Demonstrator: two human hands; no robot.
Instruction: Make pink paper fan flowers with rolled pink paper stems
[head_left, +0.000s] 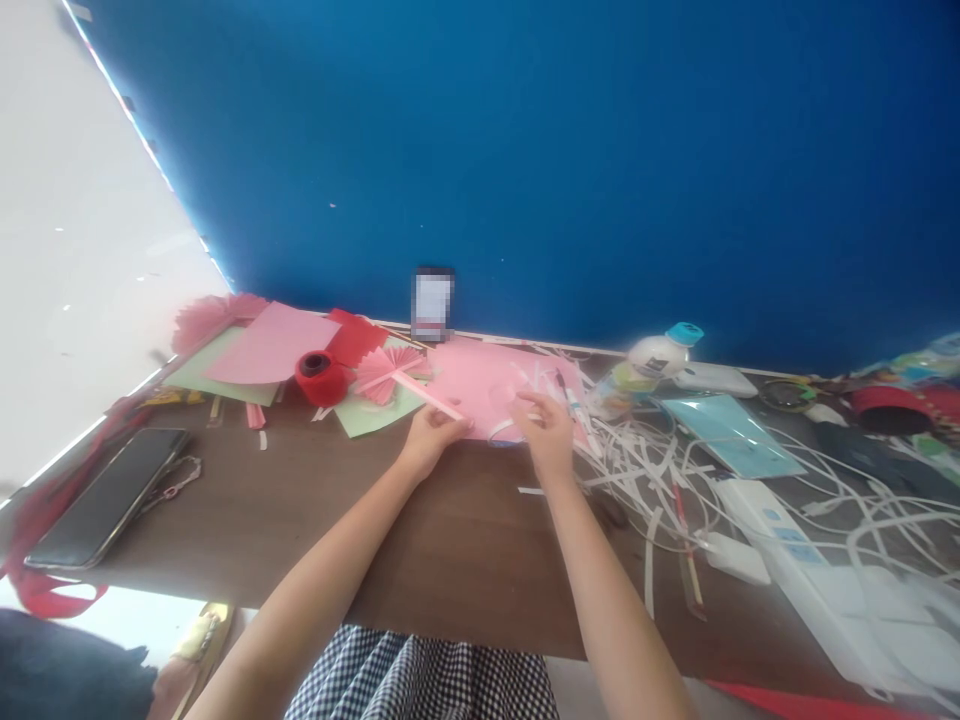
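Observation:
My left hand is closed round the end of a narrow folded pink paper strip that slants up to the left. My right hand pinches a thin white paper strip that curls in a loop between the two hands. Both hands rest on the near edge of a pink paper sheet lying on the brown table. A pink pleated paper fan lies just left of the strip, on a light green sheet.
A red tape roll, pink and red sheets and another pleated fan lie at the left. A phone sits near the left edge. A glue bottle, pens, white paper strips, a power strip and cables crowd the right. A blue wall stands behind.

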